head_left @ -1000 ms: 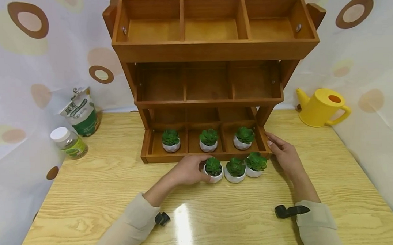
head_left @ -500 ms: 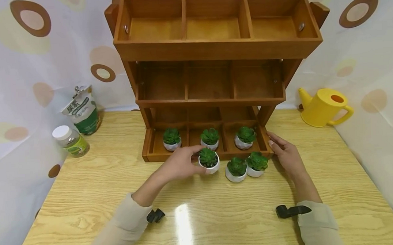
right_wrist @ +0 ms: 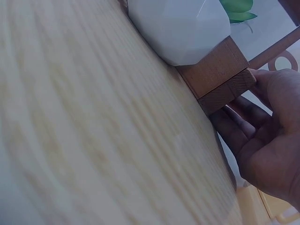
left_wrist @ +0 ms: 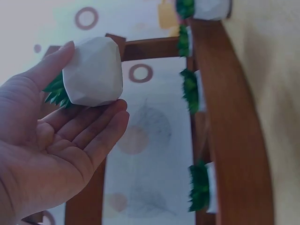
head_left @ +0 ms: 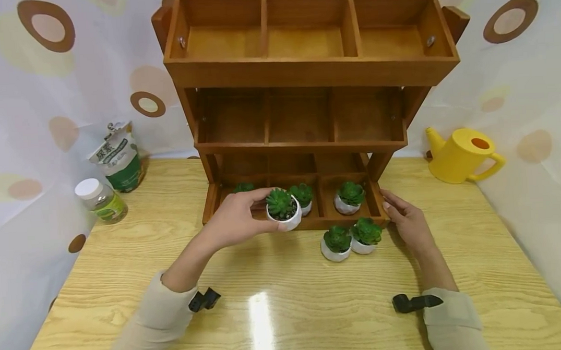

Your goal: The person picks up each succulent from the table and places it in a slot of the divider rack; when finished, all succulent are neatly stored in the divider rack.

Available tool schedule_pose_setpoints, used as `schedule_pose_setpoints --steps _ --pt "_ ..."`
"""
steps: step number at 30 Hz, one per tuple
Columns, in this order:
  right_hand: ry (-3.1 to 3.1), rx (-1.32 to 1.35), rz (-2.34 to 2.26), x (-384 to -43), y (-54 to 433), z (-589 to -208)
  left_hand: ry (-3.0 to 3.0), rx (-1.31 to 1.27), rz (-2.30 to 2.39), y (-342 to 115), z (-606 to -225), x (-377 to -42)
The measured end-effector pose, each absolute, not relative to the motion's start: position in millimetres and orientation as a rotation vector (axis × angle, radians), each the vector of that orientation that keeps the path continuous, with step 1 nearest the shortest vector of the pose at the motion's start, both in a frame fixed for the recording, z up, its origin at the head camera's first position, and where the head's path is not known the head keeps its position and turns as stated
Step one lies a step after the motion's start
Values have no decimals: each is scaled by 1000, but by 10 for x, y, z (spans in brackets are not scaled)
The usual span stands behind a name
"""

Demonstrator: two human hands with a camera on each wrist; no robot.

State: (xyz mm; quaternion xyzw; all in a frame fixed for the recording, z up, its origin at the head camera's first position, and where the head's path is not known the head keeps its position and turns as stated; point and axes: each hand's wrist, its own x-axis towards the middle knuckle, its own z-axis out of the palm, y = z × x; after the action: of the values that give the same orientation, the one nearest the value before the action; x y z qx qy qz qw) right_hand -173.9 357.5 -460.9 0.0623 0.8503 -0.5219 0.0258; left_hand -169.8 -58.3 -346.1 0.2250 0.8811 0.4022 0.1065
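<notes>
My left hand (head_left: 233,219) pinches a potted succulent (head_left: 282,203) between thumb and fingers, raised in front of the bottom tier of a wooden plant stand (head_left: 311,74). In the left wrist view its white faceted pot (left_wrist: 93,72) faces the camera, leaves pointing away. My right hand (head_left: 407,219) rests against the right end of the bottom tier (right_wrist: 218,79), thumb at its corner and fingers along the side. Two more succulents, a left one (head_left: 336,240) and a right one (head_left: 365,233), stand on the table before the stand.
The bottom tier holds a right succulent (head_left: 349,194), a middle one (head_left: 302,195) partly covered, and a left one (head_left: 243,187) mostly behind my left hand. A yellow watering can (head_left: 463,154) stands right; a white-capped jar (head_left: 102,201) and green-and-white bag (head_left: 120,161) stand left.
My left hand has lifted the succulent off the table and carried it up and left, over the front of the bottom tier. My right hand stays at the stand's end.
</notes>
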Motion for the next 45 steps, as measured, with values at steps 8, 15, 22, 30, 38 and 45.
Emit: schedule_pose_setpoints --steps 8,15,22,30,38,45 --pt "2634 234 -1537 -1725 3575 -4619 2625 677 1225 -733 -3210 -1750" --pt "2647 214 -1532 -1727 3590 -4610 2686 663 1160 -835 -2928 -1818" --pt "2625 238 -1543 -1718 3592 -4591 2724 671 1169 -913 -2673 -1893" --pt "2630 213 -1561 -1730 3588 -4606 2755 661 1218 -981 -2507 -1942" --pt "2624 215 -1574 -1738 3589 -4623 2812 581 1218 -1081 -2401 -2089" --pt "2626 214 -1553 -1729 3585 -4602 2894 538 1181 -1145 -2387 -2292"
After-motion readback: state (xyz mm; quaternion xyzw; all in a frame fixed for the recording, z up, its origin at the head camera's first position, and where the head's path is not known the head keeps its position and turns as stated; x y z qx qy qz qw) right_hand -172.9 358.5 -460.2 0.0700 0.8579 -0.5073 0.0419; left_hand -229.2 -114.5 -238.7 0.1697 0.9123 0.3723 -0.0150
